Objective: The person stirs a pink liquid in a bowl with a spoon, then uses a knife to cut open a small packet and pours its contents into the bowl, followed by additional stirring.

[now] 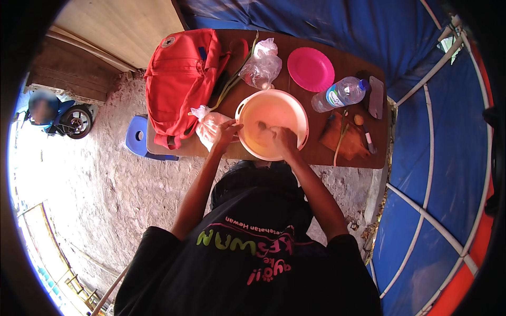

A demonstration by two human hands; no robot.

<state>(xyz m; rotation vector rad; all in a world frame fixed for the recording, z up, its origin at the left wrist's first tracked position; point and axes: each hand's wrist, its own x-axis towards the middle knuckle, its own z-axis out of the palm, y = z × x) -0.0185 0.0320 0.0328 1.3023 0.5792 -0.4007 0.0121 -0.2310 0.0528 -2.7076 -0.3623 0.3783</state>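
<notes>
A round, pale plastic basin (272, 98) with side handles stands at the near edge of the brown table, and something pale lies inside it. My left hand (226, 133) grips the basin's left rim. Inside the basin is my right hand (284, 138), its fingers bent around what looks like a spoon or small ladle (262, 125); the grip is partly hidden. Beside my left hand rests a knotted clear plastic bag (207, 128) with pinkish-white contents. Another clear plastic bag (263, 67) sits just behind the basin.
A red backpack (182, 79) lies at the left, near long green stalks (231, 85). Towards the right are a pink plate (310, 69), a water bottle (340, 94), an orange-brown bag (344, 136), a marker-like item (369, 138) and a blue plastic stool (137, 136) at far left.
</notes>
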